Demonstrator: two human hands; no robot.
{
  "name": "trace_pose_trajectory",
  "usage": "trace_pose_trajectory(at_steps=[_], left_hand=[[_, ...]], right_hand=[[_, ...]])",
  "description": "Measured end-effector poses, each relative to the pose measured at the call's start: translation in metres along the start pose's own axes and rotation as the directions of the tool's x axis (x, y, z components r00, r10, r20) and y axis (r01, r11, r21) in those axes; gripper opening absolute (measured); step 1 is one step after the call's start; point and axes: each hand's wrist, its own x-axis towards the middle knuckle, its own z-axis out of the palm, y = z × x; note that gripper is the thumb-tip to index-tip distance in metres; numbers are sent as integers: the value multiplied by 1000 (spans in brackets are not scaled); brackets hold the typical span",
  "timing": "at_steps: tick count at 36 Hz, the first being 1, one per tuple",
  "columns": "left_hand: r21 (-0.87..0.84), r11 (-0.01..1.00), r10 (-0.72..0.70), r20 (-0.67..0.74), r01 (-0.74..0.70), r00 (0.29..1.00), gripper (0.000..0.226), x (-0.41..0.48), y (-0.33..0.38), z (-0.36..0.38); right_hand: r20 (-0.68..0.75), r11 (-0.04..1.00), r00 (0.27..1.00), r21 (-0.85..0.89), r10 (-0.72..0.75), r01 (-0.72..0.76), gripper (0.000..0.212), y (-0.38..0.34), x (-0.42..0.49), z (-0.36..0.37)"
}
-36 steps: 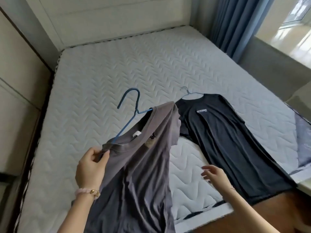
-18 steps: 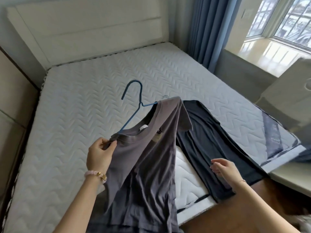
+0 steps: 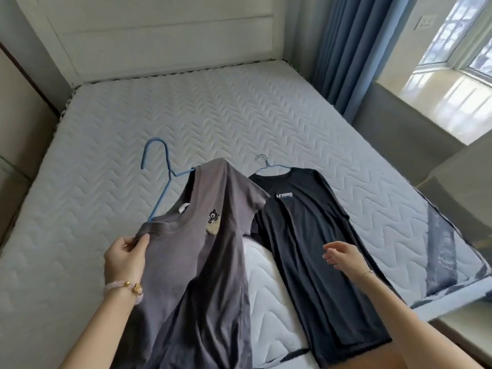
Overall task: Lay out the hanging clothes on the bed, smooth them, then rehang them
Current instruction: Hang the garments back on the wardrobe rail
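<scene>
A: What is the biggest thing there?

B: The bed (image 3: 119, 161). Its white quilted mattress fills most of the view. A pale headboard (image 3: 159, 35) stands at the far end, and a blue curtain (image 3: 340, 49) hangs at the right.

A: And where are the clothes?

B: The black shirt (image 3: 306, 235) lies flat on the right part of the bed, with its collar toward the headboard and its hem at the near edge. It has a small white logo on the chest. The grey shirt (image 3: 207, 262) does not lie down. It hangs in the air to the left of the black shirt, and one sleeve hides a little of the black shirt.

A: Do they have hangers?

B: Yes, one each. The hanger (image 3: 162, 182) in the grey shirt is blue and tilted, with its hook up and to the left. The second hanger (image 3: 266, 167) is in the black collar, and its hook lies on the mattress.

A: What do the hands do?

B: The left hand (image 3: 123, 259) holds the grey shirt at its shoulder, and its fingers (image 3: 142, 239) pinch the cloth. The right hand (image 3: 343, 255) is over the black shirt, fingers loose, a little spread, holding nothing. If it touches the shirt, I cannot tell. A bead bracelet (image 3: 125, 287) is on the left wrist.
</scene>
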Motion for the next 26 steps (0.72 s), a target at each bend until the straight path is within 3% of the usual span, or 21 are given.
trace_pose_trajectory(at_steps=[7, 13, 17, 20, 26], left_hand=[[170, 981, -81, -106, 98, 991, 32, 7, -7, 82], [221, 962, -139, -119, 163, 983, 33, 15, -38, 168], [202, 959, -213, 61, 197, 975, 41, 32, -70, 222], [268, 942, -252, 175, 201, 952, 29, 43, -96, 261], [329, 910, -374, 395, 251, 839, 30, 30, -145, 330]], right_hand=[[123, 992, 990, -100, -68, 81, 19, -29, 138, -24], [204, 967, 971, -191, -127, 166, 17, -48, 257, -15], [191, 960, 969, -202, -158, 196, 21, -57, 329, 2], [187, 950, 966, -223, -178, 218, 28, -58, 377, 18], [178, 905, 960, -332, -215, 265, 41, -53, 451, 48]])
